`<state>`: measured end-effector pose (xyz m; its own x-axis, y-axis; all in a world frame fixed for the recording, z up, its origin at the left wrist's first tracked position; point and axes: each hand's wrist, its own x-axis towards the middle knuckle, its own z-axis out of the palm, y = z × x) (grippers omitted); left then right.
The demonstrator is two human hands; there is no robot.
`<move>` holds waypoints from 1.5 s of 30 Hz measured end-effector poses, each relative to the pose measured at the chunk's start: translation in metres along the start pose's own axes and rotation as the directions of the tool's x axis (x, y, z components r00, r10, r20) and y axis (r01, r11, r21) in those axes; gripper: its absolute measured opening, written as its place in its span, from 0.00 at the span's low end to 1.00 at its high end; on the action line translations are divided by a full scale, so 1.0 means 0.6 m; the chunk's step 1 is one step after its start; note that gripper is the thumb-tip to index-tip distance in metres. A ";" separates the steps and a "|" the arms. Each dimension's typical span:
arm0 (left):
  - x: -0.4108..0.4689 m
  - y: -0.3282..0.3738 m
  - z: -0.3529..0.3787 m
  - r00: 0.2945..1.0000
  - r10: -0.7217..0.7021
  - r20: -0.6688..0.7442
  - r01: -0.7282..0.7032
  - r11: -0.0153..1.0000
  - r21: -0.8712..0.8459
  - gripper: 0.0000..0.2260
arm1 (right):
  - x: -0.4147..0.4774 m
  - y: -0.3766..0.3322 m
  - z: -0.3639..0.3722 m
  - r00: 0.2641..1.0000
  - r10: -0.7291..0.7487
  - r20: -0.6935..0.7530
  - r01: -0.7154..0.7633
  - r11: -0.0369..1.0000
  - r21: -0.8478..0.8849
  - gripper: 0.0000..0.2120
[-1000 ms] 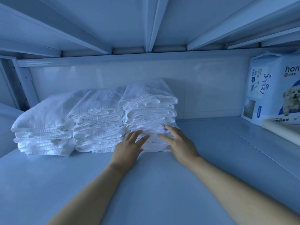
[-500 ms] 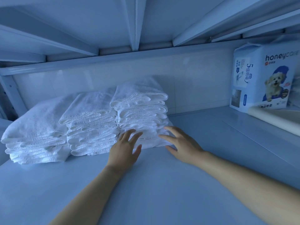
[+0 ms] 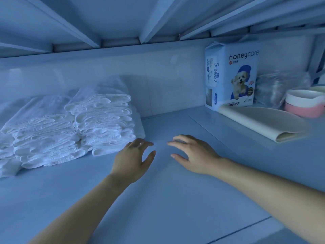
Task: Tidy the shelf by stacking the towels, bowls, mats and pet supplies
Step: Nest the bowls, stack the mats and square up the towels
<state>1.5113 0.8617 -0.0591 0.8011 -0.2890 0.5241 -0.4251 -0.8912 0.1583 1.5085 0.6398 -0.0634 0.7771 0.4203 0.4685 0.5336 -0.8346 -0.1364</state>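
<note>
Towels (image 3: 98, 120), white and folded, sit stacked at the shelf's (image 3: 158, 208) left. A "honeycare" pack (image 3: 232, 76) stands at the back right. Left hand (image 3: 133, 161) and right hand (image 3: 195, 154), both open and empty, hover just right of the stacks.

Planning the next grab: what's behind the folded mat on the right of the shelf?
Behind the folded mat stands a pet pad pack, upright against the wall. To its right are crumpled clear plastic and stacked bowls. The mat hides the pack's bottom edge.

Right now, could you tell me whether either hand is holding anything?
Nothing: the left hand and right hand are both open and empty above the shelf.
</note>
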 end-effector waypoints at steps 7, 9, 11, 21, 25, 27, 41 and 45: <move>0.031 0.248 0.041 0.993 0.119 -0.011 -0.120 0.988 -0.097 0.14 | -0.170 0.125 -0.127 0.984 0.162 -0.074 -0.165 0.986 -0.033 0.18; 0.034 0.326 0.053 0.985 0.174 -0.008 -0.174 0.977 -0.124 0.15 | -0.228 0.163 -0.166 0.978 0.197 -0.062 -0.200 0.979 -0.043 0.19; 0.036 0.406 0.066 0.973 0.229 0.002 -0.226 0.962 -0.156 0.16 | -0.289 0.200 -0.206 0.968 0.241 -0.064 -0.245 0.968 -0.060 0.19; 0.034 0.788 0.138 0.887 0.461 -0.025 -0.441 0.829 -0.343 0.16 | -0.587 0.329 -0.404 0.865 0.475 -0.161 -0.501 0.838 -0.215 0.19; 0.002 0.877 0.168 0.886 0.463 -0.021 -0.426 0.797 -0.429 0.15 | -0.685 0.354 -0.460 0.818 0.539 -0.201 -0.575 0.774 -0.264 0.19; -0.004 0.916 0.177 0.877 0.479 -0.031 -0.441 0.780 -0.443 0.15 | -0.716 0.366 -0.480 0.801 0.556 -0.222 -0.599 0.756 -0.263 0.19; 0.107 1.143 0.287 0.835 0.548 -0.049 -0.502 0.721 -0.479 0.14 | -0.780 0.570 -0.512 0.750 0.611 -0.251 -0.660 0.716 -0.228 0.18; 0.184 1.211 0.328 0.837 0.544 -0.067 -0.506 0.721 -0.473 0.13 | -0.778 0.678 -0.550 0.757 0.604 -0.250 -0.653 0.710 -0.262 0.18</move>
<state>1.3738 0.1131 -0.0511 0.4109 -0.7029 0.5806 -0.9115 -0.3306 0.2449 1.2528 -0.0132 -0.0496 0.8272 -0.2751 0.4900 -0.2163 -0.9606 -0.1743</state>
